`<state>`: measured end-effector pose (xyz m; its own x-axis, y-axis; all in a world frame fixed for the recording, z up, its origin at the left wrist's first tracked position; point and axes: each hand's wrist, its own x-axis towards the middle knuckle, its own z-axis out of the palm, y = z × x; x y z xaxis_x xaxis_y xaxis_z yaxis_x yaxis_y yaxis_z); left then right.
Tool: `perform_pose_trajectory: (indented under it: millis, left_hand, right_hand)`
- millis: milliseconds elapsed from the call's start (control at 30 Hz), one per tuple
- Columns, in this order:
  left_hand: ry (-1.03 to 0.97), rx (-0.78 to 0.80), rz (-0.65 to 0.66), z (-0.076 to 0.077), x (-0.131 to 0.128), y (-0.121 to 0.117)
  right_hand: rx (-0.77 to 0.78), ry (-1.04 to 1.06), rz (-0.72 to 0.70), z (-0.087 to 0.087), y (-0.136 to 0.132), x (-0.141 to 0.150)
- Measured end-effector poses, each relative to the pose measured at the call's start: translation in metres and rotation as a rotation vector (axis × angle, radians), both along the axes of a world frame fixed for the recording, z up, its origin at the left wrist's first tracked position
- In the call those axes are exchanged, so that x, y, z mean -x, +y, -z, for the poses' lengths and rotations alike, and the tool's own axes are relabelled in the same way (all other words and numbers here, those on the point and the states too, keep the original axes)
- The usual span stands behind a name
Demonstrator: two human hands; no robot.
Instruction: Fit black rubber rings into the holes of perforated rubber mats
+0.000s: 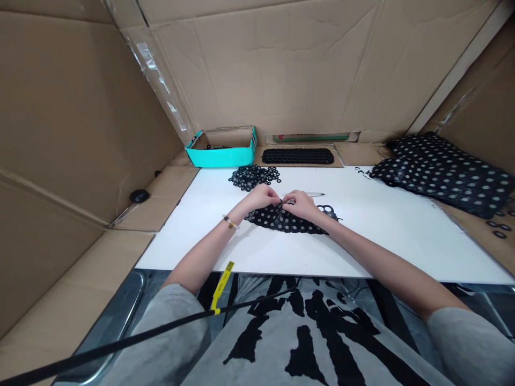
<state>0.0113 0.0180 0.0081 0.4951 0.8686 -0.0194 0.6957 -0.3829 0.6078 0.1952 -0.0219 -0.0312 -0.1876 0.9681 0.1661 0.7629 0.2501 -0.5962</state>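
1. Cardboard lining (pixel 281 64) walls off the area well beyond and to both sides of the fingers.
2. White bench (pixel 382 241) lies directly beneath the fingers.
3. Stack of black perforated sheets (pixel 442 174) sits well beyond and right of the fingers, off the bench's far corner.
4. Black perforated sheet (pixel 287 221) lies flat just below the fingers, partly under both hands.
5. Teal box (pixel 220 156), holding some black rings, stands well beyond and left.
6. Pile of black rubber rings (pixel 254 177) lies just beyond the fingers, slightly left.
7. Left hand (pixel 260 197) and right hand (pixel 300 205) meet above the sheet.
8. Fingers (pixel 280 200) of both hands are pressed together, clamped on a small black piece (pixel 282 203) at the sheet's far edge.
9. Slim metal blade (pixel 309 194) lies just beyond the fingers, to the right.
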Motion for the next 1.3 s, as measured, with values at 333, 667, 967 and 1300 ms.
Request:
perform_pose_trajectory:
  millis: [333, 667, 967, 1300]
  left_hand:
    - [-0.014, -0.485, -0.533, 0.005, 0.060, 0.054]
    - [0.008, -0.280, 0.018, -0.013, 0.037, 0.032]
    - [0.149, -0.328, 0.191, -0.006, 0.006, 0.004]
    - [0.141, -0.310, 0.140, -0.008, 0.001, -0.002]
  right_hand:
    - [-0.027, 0.018, -0.080, 0.008, 0.003, -0.006]
    - [0.041, 0.150, -0.071, 0.003, 0.008, -0.005]
    - [-0.063, 0.317, -0.147, 0.007, 0.013, -0.004]
    - [-0.092, 0.313, -0.145, 0.011, 0.016, -0.007]
